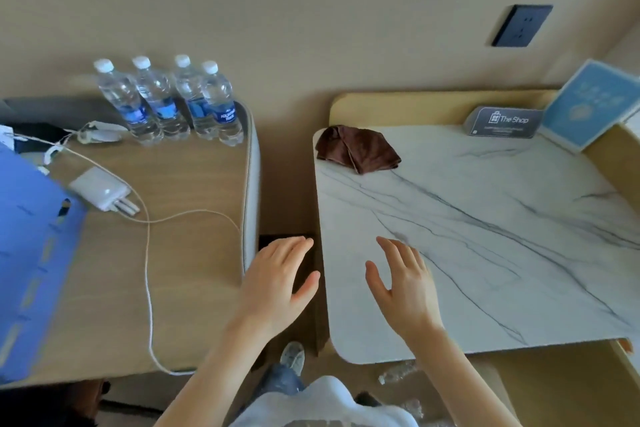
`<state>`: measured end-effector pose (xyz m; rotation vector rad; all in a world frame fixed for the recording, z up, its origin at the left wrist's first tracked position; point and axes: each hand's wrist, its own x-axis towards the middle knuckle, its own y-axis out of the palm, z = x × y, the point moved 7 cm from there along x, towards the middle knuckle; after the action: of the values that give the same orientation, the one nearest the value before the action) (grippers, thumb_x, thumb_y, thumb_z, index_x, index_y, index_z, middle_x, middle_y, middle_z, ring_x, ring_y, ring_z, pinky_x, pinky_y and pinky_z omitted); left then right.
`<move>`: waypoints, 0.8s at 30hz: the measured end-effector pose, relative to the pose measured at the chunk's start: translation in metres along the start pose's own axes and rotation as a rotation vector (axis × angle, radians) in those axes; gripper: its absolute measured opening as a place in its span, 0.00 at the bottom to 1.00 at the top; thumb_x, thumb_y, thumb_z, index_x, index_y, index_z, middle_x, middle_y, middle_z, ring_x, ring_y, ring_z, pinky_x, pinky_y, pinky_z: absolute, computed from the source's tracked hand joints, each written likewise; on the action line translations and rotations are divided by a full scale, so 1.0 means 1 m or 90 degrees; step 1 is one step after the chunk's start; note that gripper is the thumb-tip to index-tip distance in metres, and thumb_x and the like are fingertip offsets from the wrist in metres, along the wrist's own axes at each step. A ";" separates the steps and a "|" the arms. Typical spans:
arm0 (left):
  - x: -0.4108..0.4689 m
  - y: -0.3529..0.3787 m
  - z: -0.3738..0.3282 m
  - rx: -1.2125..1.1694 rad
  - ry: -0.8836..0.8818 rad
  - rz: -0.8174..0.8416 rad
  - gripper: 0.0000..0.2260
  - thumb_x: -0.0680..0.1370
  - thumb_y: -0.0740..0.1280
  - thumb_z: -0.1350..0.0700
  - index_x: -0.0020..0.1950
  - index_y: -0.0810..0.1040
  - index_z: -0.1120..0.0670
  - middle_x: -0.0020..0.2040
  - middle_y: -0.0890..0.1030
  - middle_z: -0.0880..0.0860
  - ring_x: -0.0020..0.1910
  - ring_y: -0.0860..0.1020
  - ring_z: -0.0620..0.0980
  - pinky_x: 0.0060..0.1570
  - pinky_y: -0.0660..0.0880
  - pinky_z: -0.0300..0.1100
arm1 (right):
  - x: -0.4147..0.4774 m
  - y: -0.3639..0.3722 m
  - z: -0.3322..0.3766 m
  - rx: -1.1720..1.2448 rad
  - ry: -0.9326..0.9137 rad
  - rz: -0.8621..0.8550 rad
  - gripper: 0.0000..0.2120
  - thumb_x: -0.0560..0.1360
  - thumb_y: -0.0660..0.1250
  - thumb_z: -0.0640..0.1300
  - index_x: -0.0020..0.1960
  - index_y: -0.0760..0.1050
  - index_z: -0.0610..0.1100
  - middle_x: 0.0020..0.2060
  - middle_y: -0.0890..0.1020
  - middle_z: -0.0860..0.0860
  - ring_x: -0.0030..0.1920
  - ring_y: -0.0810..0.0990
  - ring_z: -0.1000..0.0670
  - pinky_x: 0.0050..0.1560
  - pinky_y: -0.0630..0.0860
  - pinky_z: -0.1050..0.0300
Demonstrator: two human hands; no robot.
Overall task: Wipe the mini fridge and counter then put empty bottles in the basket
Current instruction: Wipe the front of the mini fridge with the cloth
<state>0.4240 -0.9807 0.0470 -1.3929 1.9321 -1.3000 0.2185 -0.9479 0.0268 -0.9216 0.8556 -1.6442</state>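
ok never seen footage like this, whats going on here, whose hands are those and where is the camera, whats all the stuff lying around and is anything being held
There is no machine here: a person wears a wide-angle camera on the head, so this single picture looks forward and down at their own two bare hands. The left hand is over the gap between the two surfaces, the right hand over the marble counter. Both are open and hold nothing. On the counter lie a crumpled brown cloth, a small sign reading "The Shop" and a blue card leaning at the back. On the wooden desk to the left stand four water bottles, beside a white charger with its cable. On the floor below, some clear bottles show faintly.
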 end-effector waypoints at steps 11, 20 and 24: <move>0.149 -0.022 0.049 -0.018 0.091 0.012 0.24 0.79 0.57 0.44 0.69 0.75 0.57 0.65 0.78 0.52 0.65 0.75 0.50 0.65 0.68 0.41 | 0.137 -0.004 0.023 -0.030 -0.031 -0.049 0.21 0.79 0.62 0.51 0.67 0.74 0.39 0.60 0.80 0.45 0.61 0.77 0.43 0.59 0.75 0.45; 0.205 0.017 0.056 -0.029 0.041 0.010 0.23 0.79 0.58 0.45 0.68 0.75 0.58 0.64 0.79 0.53 0.64 0.76 0.51 0.63 0.69 0.41 | 0.240 0.012 -0.018 -0.009 -0.115 -0.009 0.21 0.79 0.65 0.48 0.68 0.73 0.38 0.62 0.78 0.43 0.62 0.75 0.42 0.59 0.75 0.45; 0.231 0.032 0.059 -0.018 0.015 0.015 0.23 0.79 0.58 0.46 0.68 0.76 0.58 0.64 0.79 0.53 0.64 0.76 0.51 0.63 0.71 0.42 | 0.289 0.032 -0.038 -0.035 -0.158 0.034 0.21 0.79 0.65 0.47 0.69 0.73 0.38 0.63 0.77 0.42 0.63 0.74 0.40 0.61 0.74 0.44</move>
<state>0.3593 -1.2121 0.0315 -1.3701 1.9837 -1.2894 0.1451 -1.2321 0.0277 -1.1057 0.7500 -1.4303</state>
